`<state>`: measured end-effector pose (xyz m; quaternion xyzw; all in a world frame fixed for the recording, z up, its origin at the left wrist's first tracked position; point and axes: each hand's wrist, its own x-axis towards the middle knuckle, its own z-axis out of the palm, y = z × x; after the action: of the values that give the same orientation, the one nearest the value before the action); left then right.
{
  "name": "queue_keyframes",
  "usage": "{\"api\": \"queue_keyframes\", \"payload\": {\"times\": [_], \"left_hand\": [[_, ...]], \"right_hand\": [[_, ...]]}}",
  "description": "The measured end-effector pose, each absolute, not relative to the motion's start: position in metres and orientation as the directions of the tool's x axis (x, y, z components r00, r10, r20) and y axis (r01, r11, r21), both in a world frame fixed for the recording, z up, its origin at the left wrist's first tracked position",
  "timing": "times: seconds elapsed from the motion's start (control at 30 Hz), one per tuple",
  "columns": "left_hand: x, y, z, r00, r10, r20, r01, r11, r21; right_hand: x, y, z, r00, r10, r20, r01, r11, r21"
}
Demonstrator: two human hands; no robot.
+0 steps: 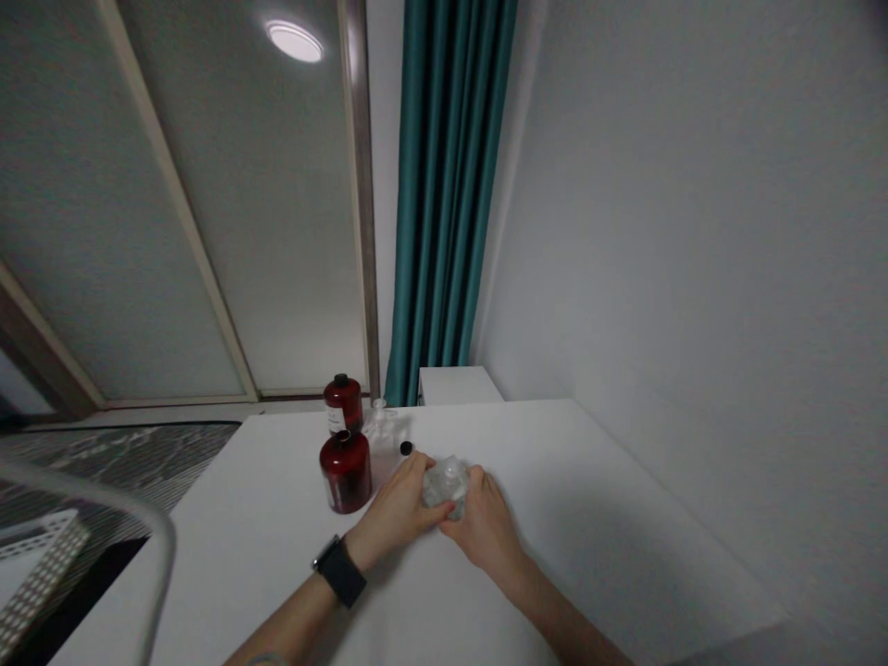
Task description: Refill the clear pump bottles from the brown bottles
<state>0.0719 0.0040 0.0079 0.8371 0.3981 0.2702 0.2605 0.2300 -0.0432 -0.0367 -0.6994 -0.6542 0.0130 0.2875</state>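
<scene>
Between my two hands is a clear, faceted glass bottle (pixel 446 483); its lower part is partly covered by my fingers. My left hand (pixel 400 504), with a dark watch on the wrist, grips its left side, fingers behind and thumb in front. From the right, my right hand (pixel 486 520) closes on the same bottle, its thumb near the left one. A red-brown bottle (pixel 346 474) with no cap on its neck stands left of my left hand. Just beyond my left fingertips lies a small black cap (pixel 406 448).
Behind the open bottle stands a second red-brown bottle (pixel 342 404) with a black cap and white label. Clear glassware (pixel 379 421) sits beside it. All rest on a white table (pixel 264 527). A wall borders the right; a grey tube (pixel 163 555) curves at the left.
</scene>
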Motion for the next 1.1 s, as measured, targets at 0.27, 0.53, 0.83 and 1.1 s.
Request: {"api": "queue_keyframes", "payload": {"times": [0.27, 0.53, 0.83, 1.1], "left_hand": [[0.036, -0.02, 0.013, 0.517, 0.827, 0.218, 0.555, -0.518, 0.651], [-0.003, -0.032, 0.011, 0.547, 0.813, 0.198, 0.553, -0.529, 0.643], [-0.029, -0.033, -0.004, 0.494, 0.845, 0.206, 0.427, -0.442, 0.789], [-0.039, -0.022, -0.019, 0.489, 0.848, 0.205, 0.364, -0.412, 0.835]], "right_hand": [[0.197, -0.055, -0.038, 0.054, 0.917, 0.396, 0.918, 0.11, -0.381], [0.182, -0.062, -0.03, -0.078, 0.975, 0.209, 0.845, 0.176, -0.506], [0.212, -0.047, 0.005, -0.437, 0.899, -0.016, 0.682, 0.319, -0.658], [0.204, -0.027, 0.018, -0.541, 0.84, -0.049, 0.571, 0.324, -0.754]]}}
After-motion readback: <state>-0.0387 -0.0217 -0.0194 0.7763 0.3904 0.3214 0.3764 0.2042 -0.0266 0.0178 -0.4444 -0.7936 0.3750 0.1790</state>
